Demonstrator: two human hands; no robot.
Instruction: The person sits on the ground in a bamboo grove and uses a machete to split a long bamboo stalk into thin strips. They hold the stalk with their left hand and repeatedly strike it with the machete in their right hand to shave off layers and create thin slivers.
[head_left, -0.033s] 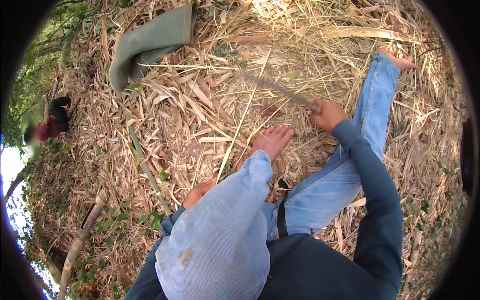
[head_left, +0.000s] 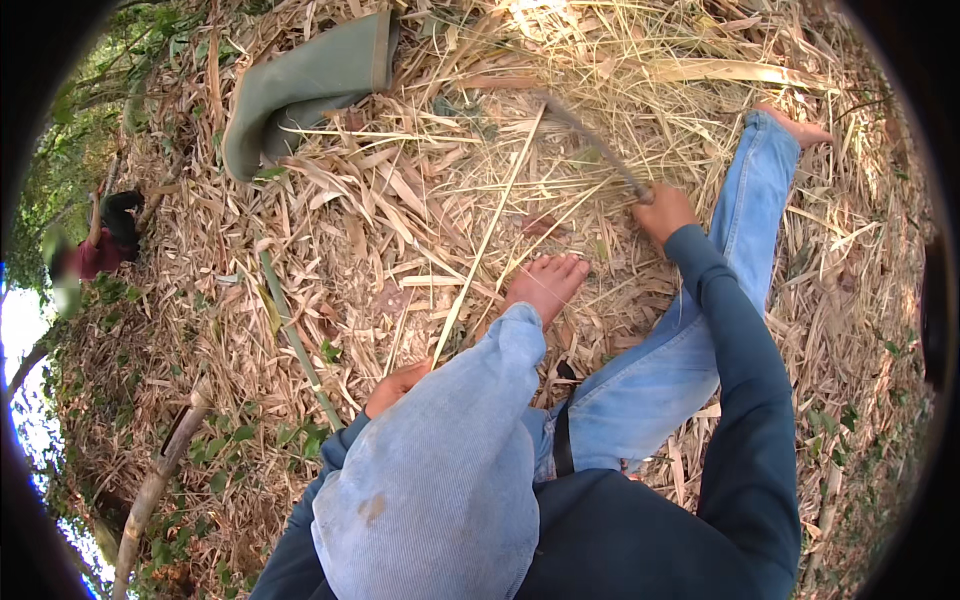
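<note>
My right hand (head_left: 664,214) is wrapped around the handle of a long, dark-bladed knife (head_left: 598,143). Its blade slants up and left over the litter, its tip appearing close to the far end of a thin pale bamboo strip (head_left: 484,243). That strip runs down to my left hand (head_left: 396,389), which looks closed on its near end; my raised, jeans-clad knee (head_left: 425,480) hides part of those fingers. Between the hands, my bare foot (head_left: 548,284) rests on the ground beside the strip.
Green rubber boots (head_left: 315,75) lie at the far left. Nearer stand a green bamboo stick (head_left: 290,325) and a cut pole (head_left: 160,480). Thin pale shavings (head_left: 640,90) cover the far ground. Another person in a red top (head_left: 97,255) is at the left edge.
My right hand has shifted slightly right and away from me, and the knife's blade has swung up and right. My left hand and the bamboo strip look unmoved.
</note>
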